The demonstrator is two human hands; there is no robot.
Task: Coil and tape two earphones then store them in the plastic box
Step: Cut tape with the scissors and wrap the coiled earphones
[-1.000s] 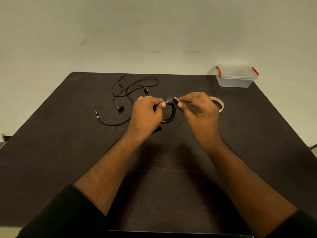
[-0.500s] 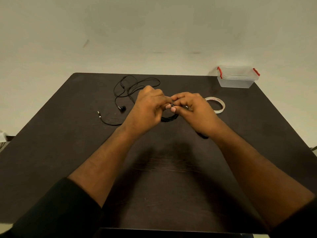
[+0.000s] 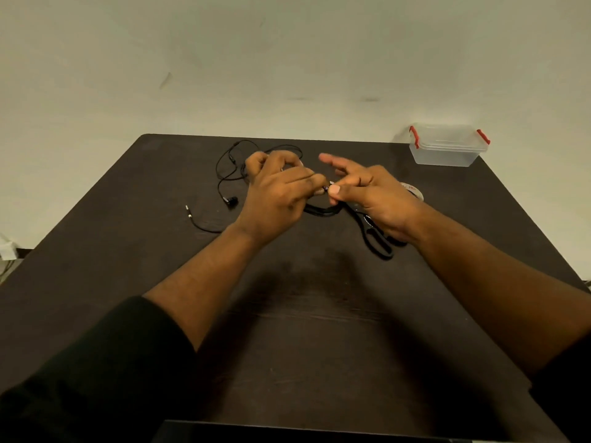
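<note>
My left hand and my right hand meet over the middle of the dark table, both pinching a coiled black earphone at its top; part of the coil shows below the fingers. My right index and middle fingers stick out. A second black earphone lies loose and uncoiled at the back left, its jack pointing toward the left edge. The tape roll peeks out behind my right hand. A clear plastic box with red latches stands shut at the back right corner.
Black scissors lie on the table under my right wrist, handles toward me. A pale wall rises behind the table's far edge. A dark object sits at the near edge of the table.
My hands came together from slightly apart onto the coiled earphone and now sit a little higher and farther back. The scissors under my right wrist have come into view.
</note>
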